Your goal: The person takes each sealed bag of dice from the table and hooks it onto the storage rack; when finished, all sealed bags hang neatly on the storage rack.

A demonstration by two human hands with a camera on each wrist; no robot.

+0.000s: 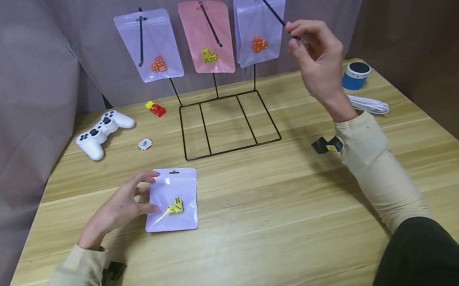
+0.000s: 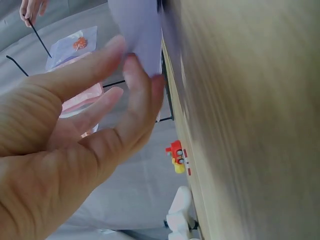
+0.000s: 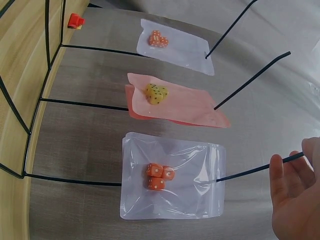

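- Dice bags everywhere here: three hang on a black wire rack (image 1: pixel 227 124), one per peg, so each peg shows off its own bag.
- Right hand (image 1: pixel 319 62) is up at the rightmost peg (image 1: pixel 276 12), fingertips pinching the tip of it, probably to steady the wire. The lilac bag (image 1: pixel 260 26) with orange dice (image 1: pixel 259 44) hangs on that same peg, pushed back toward the curtain (the wrist view shows it well along the wire from the fingers).
- Left hand (image 1: pixel 124 207) rests on the table (image 1: pixel 265 233) with its fingers loosely curled over the left edge of a fourth bag (image 1: pixel 172 199), touching it rather than gripping as far as I can tell. That bag lies flat, hang hole pointing at the rack, yellow dice (image 1: pixel 176 206) inside.
- Pink bag (image 1: pixel 206 37) takes the middle peg, another lilac bag (image 1: pixel 149 46) the left one.
- Off to the side: white gamepad (image 1: pixel 102 131), poker chip (image 1: pixel 145 144), small red and yellow toy (image 1: pixel 155 108), blue speaker (image 1: pixel 356 75), white cable (image 1: pixel 369 104).
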